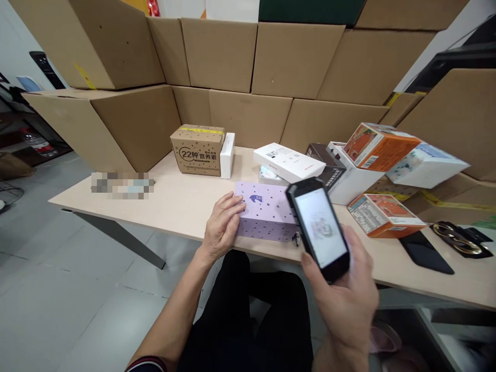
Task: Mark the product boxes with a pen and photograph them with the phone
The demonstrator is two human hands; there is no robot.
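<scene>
In the head view a purple box with small dark dots lies at the table's front edge. My left hand grips its left end, with fingers over the top edge and the thumb at the front. A black smartphone with a lit white screen is in my right hand. The phone is raised above the table, tilted, and covers the right end of the box. What its screen displays is too blurred to read. A small dark metallic object shows beside the phone, at the front of the box.
A brown carton and a slim white box stand at the back. To the right are a white flat box, orange boxes, a dark flat pouch and gold-handled scissors. Cardboard walls enclose the table.
</scene>
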